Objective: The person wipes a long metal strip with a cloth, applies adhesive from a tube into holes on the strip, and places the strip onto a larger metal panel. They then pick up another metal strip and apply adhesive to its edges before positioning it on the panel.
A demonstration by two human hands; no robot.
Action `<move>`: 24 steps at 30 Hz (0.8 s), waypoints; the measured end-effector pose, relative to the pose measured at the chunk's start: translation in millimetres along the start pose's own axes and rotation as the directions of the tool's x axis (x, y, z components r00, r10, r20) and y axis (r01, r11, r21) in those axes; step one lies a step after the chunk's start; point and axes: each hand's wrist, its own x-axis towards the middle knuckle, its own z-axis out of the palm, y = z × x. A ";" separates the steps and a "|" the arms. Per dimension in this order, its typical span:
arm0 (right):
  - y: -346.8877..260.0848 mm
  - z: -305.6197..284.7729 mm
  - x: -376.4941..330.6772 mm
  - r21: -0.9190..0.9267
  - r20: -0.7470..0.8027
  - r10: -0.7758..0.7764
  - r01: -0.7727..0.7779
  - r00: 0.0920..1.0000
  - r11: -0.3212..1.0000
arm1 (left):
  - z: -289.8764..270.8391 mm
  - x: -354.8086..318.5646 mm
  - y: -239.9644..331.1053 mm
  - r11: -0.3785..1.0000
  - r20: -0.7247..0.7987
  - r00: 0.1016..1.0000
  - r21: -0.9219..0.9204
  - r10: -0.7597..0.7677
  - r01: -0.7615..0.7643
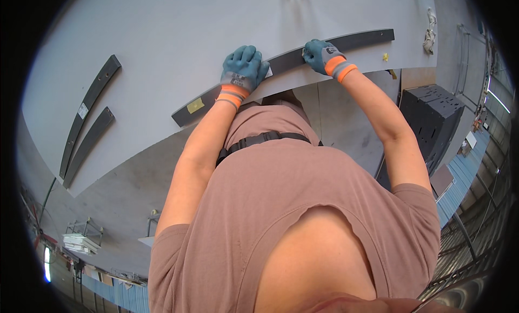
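Note:
A long dark grey bar (286, 60), which looks curved through the lens, lies along the near edge of the pale table. It bears a yellow square patch (195, 105) near its left end. My left hand (243, 68), in a blue-grey glove with an orange cuff, rests across the bar with fingers stretched out, beside a white label (268, 73). Farther right, my right hand (321, 56), gloved alike, has its fingers curled in at the bar's face. A small pale spot shows at those fingertips; what they pinch is mostly hidden.
Two more dark bars, a longer one (89, 107) with a white label and a shorter one (89, 142), lie at the table's left. A yellow scrap (385, 57) and a crumpled whitish strip (430, 31) lie to the right. Black slotted boxes (430, 115) stand beyond the table's right edge.

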 end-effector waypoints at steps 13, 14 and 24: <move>3.6 12.1 -1.0 -0.100 -0.051 0.006 -0.011 0.999 0.995 | 2.2 -0.4 -0.2 1.000 -0.019 1.000 -0.001 0.001 -0.001; 8.4 13.0 -2.2 -0.028 -0.065 -0.009 0.007 0.998 1.000 | 1.9 0.4 -0.3 1.000 -0.014 1.000 -0.006 -0.004 0.004; 6.8 5.2 -4.0 -0.048 0.017 -0.043 0.043 0.999 0.998 | 1.9 -2.1 1.0 1.000 -0.049 0.999 -0.001 0.013 -0.013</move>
